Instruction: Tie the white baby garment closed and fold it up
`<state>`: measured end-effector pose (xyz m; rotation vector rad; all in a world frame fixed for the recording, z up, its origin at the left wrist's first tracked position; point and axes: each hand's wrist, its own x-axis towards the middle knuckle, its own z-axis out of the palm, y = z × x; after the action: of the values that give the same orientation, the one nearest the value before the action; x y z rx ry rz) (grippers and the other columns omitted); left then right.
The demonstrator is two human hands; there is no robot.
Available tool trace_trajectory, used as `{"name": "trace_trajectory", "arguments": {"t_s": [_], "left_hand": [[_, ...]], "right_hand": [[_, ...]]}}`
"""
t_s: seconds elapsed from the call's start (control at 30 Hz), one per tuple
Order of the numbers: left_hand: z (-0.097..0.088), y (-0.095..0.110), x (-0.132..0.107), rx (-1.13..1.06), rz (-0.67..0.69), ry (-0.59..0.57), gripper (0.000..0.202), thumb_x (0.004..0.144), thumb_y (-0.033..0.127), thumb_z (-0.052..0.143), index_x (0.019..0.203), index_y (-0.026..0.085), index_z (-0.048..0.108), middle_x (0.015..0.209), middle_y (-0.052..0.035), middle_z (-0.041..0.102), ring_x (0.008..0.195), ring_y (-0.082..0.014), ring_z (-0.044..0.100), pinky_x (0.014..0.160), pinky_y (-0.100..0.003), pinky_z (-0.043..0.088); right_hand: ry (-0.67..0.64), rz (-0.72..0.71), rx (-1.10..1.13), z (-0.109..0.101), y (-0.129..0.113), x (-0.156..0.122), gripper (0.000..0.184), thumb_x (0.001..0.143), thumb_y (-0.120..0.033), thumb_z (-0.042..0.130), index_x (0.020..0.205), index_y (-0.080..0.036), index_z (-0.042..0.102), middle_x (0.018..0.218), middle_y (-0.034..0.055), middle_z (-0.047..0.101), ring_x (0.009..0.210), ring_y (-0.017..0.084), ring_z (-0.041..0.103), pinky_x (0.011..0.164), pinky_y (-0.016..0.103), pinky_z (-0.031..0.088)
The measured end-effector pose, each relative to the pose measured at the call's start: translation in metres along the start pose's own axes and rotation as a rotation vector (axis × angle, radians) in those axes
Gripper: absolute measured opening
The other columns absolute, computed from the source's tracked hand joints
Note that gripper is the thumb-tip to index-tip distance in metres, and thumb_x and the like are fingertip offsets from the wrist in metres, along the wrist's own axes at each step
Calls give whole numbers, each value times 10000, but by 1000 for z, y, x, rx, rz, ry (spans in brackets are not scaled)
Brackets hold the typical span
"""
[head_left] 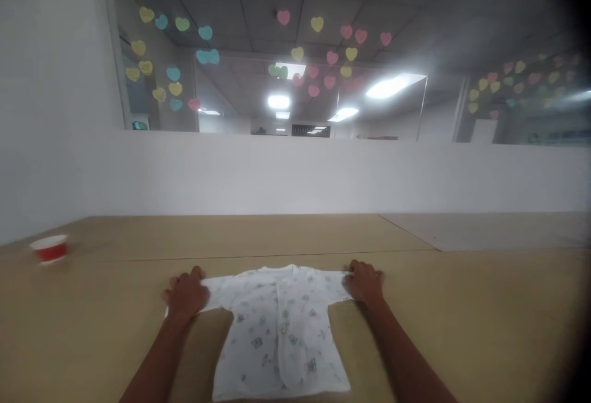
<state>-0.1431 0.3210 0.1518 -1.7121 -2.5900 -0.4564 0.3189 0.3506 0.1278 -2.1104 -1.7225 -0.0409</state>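
A small white baby shirt (300,335) with a print of little grey-green figures lies spread on the tabletop, its neckline away from me and its sleeves stretched out sideways. Buttons run down its front, and the front edge is slightly raised in a fold. My left hand (187,293) is over the left sleeve with fingers bent onto the cloth; a bit of white cuff shows beyond it. At the other side, my right hand (365,283) has its fingers curled on the end of the right sleeve. The fingertips of both hands are partly hidden and blurred.
On the far left of the tan table (462,311) stands a red and white paper cup or bowl (50,249). A seam crosses the table behind the shirt. Past it rises a white wall (277,172) with windows bearing heart-shaped notes (316,24).
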Motion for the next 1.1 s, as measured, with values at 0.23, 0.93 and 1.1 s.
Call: {"name": "trace_trajectory", "arguments": {"t_s": [0.23,0.93,1.1], "left_hand": [[9,35,-7,39,355,-34,470,933,186,379,1377,167,529,1453,-67,440,1391,-232,297,1167,-370,181],[-1,22,-3,25,329,-150,355,790,160,494,1113,193,637,1168,-62,648,1137,-278,567,990,-478,353],[3,15,3,15,272,-107,455,878,102,432,1314,109,564,1370,-147,532,1299,-305,461,1067,-488,309]], "right_hand": [[-13,-391,193,28,-37,-7,439,926,-342,455,1307,-150,553,1373,91,515,1288,212,428,1098,337,291],[-127,-442,420,9,-17,3,133,782,-222,503,831,-151,603,861,33,638,811,166,574,758,272,409],[-85,-487,485,9,-14,10,290,871,-392,489,823,-147,635,886,76,661,839,209,598,803,312,436]]}}
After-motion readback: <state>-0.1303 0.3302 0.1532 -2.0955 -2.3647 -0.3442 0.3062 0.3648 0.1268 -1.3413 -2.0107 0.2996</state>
